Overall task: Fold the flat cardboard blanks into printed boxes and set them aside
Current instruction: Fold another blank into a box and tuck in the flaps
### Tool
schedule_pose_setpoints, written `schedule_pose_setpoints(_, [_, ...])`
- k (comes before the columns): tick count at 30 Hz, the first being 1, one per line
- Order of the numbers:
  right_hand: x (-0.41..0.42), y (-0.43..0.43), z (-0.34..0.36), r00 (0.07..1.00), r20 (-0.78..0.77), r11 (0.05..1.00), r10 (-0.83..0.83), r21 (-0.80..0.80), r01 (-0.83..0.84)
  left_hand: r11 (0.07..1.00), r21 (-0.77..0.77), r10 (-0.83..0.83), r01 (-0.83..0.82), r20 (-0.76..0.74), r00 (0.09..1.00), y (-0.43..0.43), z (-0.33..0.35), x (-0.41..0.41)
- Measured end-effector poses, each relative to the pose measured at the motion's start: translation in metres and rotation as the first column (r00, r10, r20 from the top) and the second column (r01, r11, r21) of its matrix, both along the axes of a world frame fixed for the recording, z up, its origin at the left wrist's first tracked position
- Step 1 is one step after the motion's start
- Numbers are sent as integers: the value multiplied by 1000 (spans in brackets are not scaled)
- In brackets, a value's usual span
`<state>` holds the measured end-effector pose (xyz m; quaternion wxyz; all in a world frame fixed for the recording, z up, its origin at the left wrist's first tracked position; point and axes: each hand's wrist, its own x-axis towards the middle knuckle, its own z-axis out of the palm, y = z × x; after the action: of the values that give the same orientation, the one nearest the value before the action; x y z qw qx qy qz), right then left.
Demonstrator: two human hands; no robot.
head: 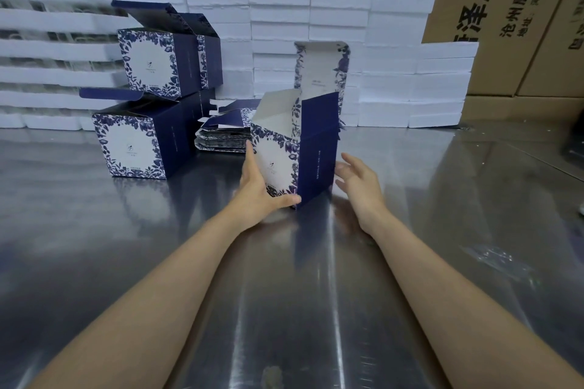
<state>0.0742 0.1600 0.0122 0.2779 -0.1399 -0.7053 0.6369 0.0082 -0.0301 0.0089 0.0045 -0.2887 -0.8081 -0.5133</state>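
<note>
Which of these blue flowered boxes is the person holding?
The centre box, with its lid standing upright: the left hand grips its front, and the right hand hovers beside it. The stacked boxes on the left stand untouched.

White foam stacks, brown cartons

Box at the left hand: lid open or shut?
Open. The box stands upright; its lid flap sticks up and the white interior shows.

Packing warehouse, steel worktable, stacked white foam trays, brown shipping cartons
</note>
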Motion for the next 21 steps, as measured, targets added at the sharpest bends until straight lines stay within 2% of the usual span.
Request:
schedule_pose_setpoints(3, [-2,-6,2,992,0,987,127,-101,-126,988,112,110,-104,-52,993,-3,3,-2])
schedule_pose_setpoints(5, [-2,-9,4,985,-17,970,170,-176,-170,984,155,106,-89,-109,988,-4,5,0])
schedule_pose_setpoints(8, [1,-12,6,989,-49,977,143,-152,-149,979,194,112,-62,-260,959,-2,5,8])
schedule_pose_setpoints(11, [5,-15,12,960,-277,998,51,-32,-62,964,264,129,-25,-383,915,0,9,10])
schedule_pose_setpoints(13, [10,-17,20,923,-376,995,82,86,-54,972,234,87,15,-421,903,0,13,9])
schedule_pose_setpoints(16, [16,-23,25,927,-342,958,152,281,-53,979,201,106,-7,-486,867,0,17,10])
schedule_pose_setpoints(19, [18,-22,27,929,-348,921,123,389,24,974,222,169,-56,-534,828,0,22,12])
schedule_pose_setpoints(21, [19,-20,29,922,-369,887,120,457,68,973,230,155,-28,-555,817,0,25,13])
